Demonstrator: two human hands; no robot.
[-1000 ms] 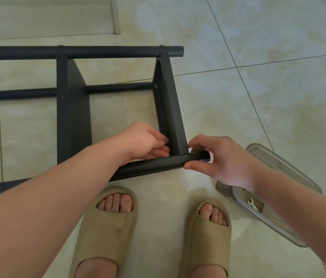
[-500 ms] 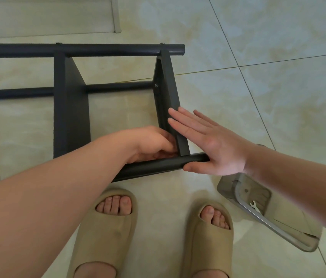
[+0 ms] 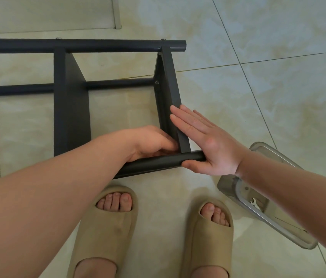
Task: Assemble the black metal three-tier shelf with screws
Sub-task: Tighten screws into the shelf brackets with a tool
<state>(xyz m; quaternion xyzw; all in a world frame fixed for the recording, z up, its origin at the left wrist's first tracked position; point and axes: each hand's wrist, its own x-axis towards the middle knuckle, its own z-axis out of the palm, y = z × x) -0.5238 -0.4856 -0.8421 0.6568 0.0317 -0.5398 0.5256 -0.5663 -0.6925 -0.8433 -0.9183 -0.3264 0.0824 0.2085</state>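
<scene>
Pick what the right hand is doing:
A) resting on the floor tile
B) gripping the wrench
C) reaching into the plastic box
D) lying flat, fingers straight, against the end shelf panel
D: the right hand lies with straight fingers against the shelf panel, thumb by the end of the near tube; the wrench lies untouched in the plastic box.

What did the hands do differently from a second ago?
The right hand let go of the near tube and opened flat against the end panel, thumb under the tube's end. The left hand stayed curled at the inside corner. The shelf did not move.
</scene>
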